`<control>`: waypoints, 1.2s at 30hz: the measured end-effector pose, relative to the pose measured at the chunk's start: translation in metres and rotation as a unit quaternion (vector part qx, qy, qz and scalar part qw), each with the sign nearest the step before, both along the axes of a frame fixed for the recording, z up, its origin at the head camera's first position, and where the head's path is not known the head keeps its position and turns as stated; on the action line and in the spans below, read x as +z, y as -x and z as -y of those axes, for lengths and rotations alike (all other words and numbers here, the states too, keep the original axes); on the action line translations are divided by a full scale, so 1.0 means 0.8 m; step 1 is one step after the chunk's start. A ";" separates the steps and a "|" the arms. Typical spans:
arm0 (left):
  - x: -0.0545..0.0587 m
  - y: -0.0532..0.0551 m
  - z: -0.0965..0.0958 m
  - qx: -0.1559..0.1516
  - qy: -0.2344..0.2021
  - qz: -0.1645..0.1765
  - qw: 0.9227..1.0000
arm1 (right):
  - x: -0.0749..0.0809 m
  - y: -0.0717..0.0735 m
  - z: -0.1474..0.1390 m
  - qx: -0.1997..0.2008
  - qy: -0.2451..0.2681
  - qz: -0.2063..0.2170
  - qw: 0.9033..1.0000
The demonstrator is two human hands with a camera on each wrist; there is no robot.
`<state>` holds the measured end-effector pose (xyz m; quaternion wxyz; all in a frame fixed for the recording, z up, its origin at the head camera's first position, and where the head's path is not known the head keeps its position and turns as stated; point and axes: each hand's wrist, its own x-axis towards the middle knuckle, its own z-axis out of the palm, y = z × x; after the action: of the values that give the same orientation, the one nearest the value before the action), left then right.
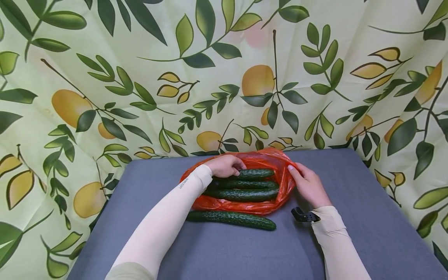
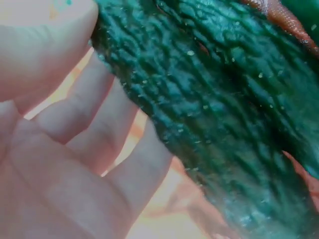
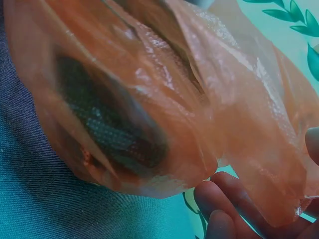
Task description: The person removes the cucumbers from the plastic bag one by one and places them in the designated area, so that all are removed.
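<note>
Three dark green cucumbers lie side by side in the mouth of a red plastic bag (image 1: 287, 179), the farthest cucumber (image 1: 258, 174) nearest the wall. My left hand (image 1: 225, 165) reaches in from the left and holds that cucumber at its left end; the left wrist view shows the thumb over the cucumber's (image 2: 184, 114) bumpy skin and fingers along its side. On the right, my right hand (image 1: 310, 187) pinches the bag's edge between thumb and fingers. Through the thin plastic, the right wrist view shows a cucumber end (image 3: 112, 117). Another cucumber (image 1: 232, 219) lies in front of the bag.
Everything rests on a grey-blue cloth-covered table (image 1: 245, 256). Behind it and at both sides hangs a curtain (image 1: 217, 77) printed with leaves and fruit. A black band (image 1: 303, 215) is on the right wrist.
</note>
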<state>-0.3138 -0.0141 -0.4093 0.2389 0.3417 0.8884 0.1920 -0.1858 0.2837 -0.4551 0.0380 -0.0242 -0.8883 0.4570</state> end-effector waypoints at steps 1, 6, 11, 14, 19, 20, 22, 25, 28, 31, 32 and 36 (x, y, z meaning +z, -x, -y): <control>0.001 -0.001 0.002 -0.004 0.001 0.003 1.000 | 0.000 0.000 0.000 0.000 -0.001 -0.001 1.000; 0.010 -0.008 0.008 -0.026 -0.006 0.015 1.000 | -0.002 0.001 0.000 -0.001 -0.001 0.000 1.000; 0.022 -0.018 0.005 -0.048 -0.035 0.026 0.998 | -0.004 0.003 -0.001 0.000 -0.006 0.004 1.000; 0.032 -0.028 -0.001 -0.061 -0.054 0.035 0.996 | -0.007 0.003 -0.003 0.003 -0.010 0.008 1.000; 0.053 -0.050 -0.013 -0.083 -0.075 0.038 0.993 | -0.006 0.004 -0.003 0.009 -0.011 0.001 1.000; 0.057 -0.055 -0.015 -0.086 -0.078 0.036 0.993 | -0.005 0.004 -0.002 0.010 -0.010 -0.002 1.000; 0.066 -0.067 -0.016 -0.093 -0.080 0.028 0.992 | -0.003 0.003 -0.002 0.014 -0.008 -0.008 1.000; 0.078 -0.088 -0.015 -0.101 -0.082 0.011 0.992 | -0.002 0.003 -0.001 0.022 -0.006 -0.013 1.000; 0.084 -0.111 -0.008 -0.103 -0.085 -0.007 0.991 | -0.002 0.002 -0.001 0.025 -0.002 -0.009 1.000; 0.084 -0.133 0.004 -0.096 -0.085 -0.021 0.992 | -0.002 0.003 0.000 0.024 -0.001 -0.002 1.000; 0.083 -0.141 0.009 -0.092 -0.084 -0.027 0.992 | -0.002 0.004 0.001 0.022 -0.002 0.001 1.000; 0.072 -0.169 0.026 -0.074 -0.071 -0.052 0.993 | -0.002 0.005 0.003 0.019 -0.011 0.005 1.000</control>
<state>-0.1786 -0.0345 -0.3521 0.1811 0.4326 0.8557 0.2187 -0.1895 0.2815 -0.4564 0.0247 -0.0092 -0.8937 0.4478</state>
